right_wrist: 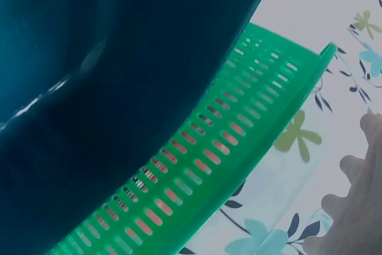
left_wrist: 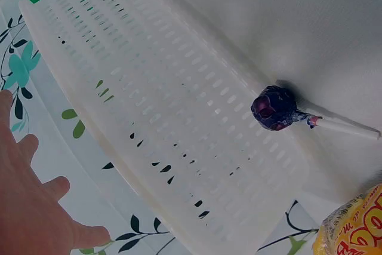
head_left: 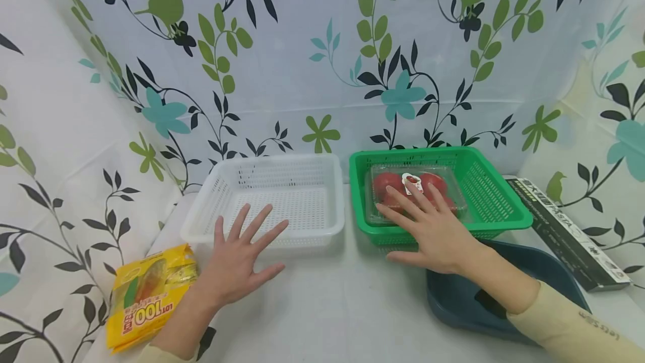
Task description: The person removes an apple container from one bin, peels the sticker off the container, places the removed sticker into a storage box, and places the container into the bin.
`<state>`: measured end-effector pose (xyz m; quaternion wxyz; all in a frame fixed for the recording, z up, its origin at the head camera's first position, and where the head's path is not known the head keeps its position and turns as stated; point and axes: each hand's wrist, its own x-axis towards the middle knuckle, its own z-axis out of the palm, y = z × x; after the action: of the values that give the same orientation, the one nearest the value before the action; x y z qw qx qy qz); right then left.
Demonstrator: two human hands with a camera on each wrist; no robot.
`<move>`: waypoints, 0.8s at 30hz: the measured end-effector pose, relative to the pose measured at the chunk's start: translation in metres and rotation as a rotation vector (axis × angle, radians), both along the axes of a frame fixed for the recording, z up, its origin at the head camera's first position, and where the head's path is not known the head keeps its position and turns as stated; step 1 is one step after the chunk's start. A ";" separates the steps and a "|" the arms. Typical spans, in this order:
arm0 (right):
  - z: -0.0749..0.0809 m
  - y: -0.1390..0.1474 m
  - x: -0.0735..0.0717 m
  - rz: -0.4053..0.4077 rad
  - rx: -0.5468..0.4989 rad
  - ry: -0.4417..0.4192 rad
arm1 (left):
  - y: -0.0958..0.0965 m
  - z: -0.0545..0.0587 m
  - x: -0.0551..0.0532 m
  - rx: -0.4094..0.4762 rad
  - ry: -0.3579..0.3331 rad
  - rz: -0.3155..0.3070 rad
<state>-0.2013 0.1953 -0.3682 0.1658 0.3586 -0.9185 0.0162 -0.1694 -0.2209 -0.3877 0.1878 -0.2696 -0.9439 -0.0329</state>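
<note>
While the left hand (head_left: 237, 265), fingers spread wide, hovered by the white perforated basket (head_left: 302, 200), the right hand (head_left: 435, 234), equally splayed, hung over the green basket (head_left: 496, 198), where a clear plastic box (head_left: 458, 186) of red fruit (head_left: 388, 184) sat.

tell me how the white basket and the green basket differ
The white basket shows its bare slotted floor; the green basket holds a clear box of red fruit. The white basket stands on the left, the green basket on the right. Both baskets have slotted walls.
</note>
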 end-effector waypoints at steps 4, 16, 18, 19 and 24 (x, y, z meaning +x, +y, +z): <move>0.003 0.004 -0.004 -0.025 0.013 0.007 | -0.001 -0.001 -0.002 0.022 0.006 0.002; 0.009 0.022 -0.016 -0.063 -0.029 0.045 | 0.003 -0.002 -0.010 0.091 0.007 0.021; 0.010 0.025 -0.019 -0.076 -0.041 0.040 | 0.007 -0.002 -0.012 0.114 -0.004 0.025; 0.010 0.026 -0.019 -0.085 -0.049 0.035 | 0.010 -0.002 -0.013 0.124 -0.006 0.026; 0.013 0.032 -0.023 -0.130 -0.077 -0.004 | 0.024 -0.002 -0.018 0.197 -0.032 0.026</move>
<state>-0.2242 0.2268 -0.3550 0.1786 0.2915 -0.9388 0.0414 -0.1876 -0.1973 -0.3894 0.1987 -0.2371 -0.9424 -0.1275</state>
